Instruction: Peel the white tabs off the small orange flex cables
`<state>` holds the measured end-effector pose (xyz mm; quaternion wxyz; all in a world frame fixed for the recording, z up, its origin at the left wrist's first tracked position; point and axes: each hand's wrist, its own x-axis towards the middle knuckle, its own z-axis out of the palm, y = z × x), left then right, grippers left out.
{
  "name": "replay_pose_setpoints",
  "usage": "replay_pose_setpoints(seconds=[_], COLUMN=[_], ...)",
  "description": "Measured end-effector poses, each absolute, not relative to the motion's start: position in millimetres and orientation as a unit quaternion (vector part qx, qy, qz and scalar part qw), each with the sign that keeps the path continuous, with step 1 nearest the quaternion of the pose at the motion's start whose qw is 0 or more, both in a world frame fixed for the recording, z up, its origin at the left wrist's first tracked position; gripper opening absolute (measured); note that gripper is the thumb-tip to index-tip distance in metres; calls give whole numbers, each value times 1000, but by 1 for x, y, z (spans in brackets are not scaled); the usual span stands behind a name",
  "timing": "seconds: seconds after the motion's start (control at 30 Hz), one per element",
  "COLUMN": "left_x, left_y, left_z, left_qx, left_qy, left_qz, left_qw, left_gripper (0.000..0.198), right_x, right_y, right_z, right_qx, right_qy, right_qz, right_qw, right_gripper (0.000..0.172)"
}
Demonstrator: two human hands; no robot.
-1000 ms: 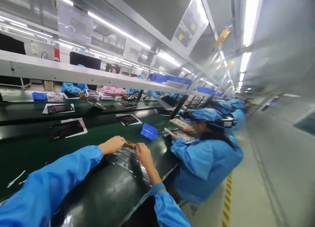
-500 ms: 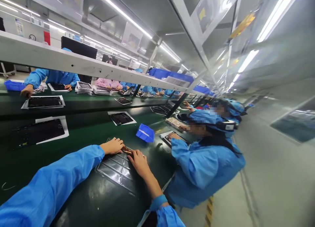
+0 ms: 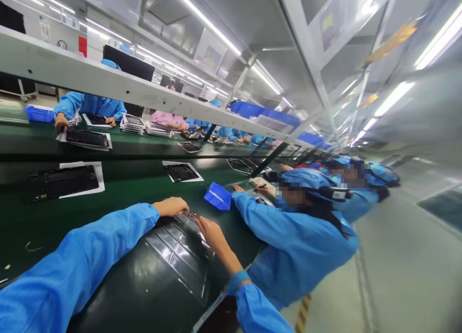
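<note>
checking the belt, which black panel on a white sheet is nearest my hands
The middle panel, just beyond the left hand beside the blue bin; the rest lie farther off.

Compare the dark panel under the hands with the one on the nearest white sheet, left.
The near panel lies bare on the green bench; the far panel rests on a white sheet. The left hand and right hand touch the near panel; nothing touches the far panel. Both are dark, flat and rectangular.
</note>
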<state>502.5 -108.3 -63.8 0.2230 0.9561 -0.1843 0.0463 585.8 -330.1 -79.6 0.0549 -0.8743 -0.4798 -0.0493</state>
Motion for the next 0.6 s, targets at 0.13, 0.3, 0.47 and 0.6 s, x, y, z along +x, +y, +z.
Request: replay_pose_setpoints(seconds=[0.13, 0.3, 0.47, 0.6], left_x=[466, 369, 218, 102], left_y=[-87, -20, 36, 55], left_z=[-16, 15, 12, -2], left_qx=[935, 898, 866, 841], left_qy=[-191, -107, 63, 201], left_qz=[8, -106, -140, -119], left_qw=[298, 413, 476, 488], left_gripper=[15, 17, 21, 29], right_x=[559, 484, 375, 302], right_y=[-321, -258, -158, -83], right_z=[-36, -15, -28, -52], right_qx=[-856, -762, -609, -540], right_qy=[-504, -610, -703, -751], right_qz=[-35, 105, 285, 313], right_qw=[110, 192, 231, 214], right_gripper=[47, 57, 57, 57])
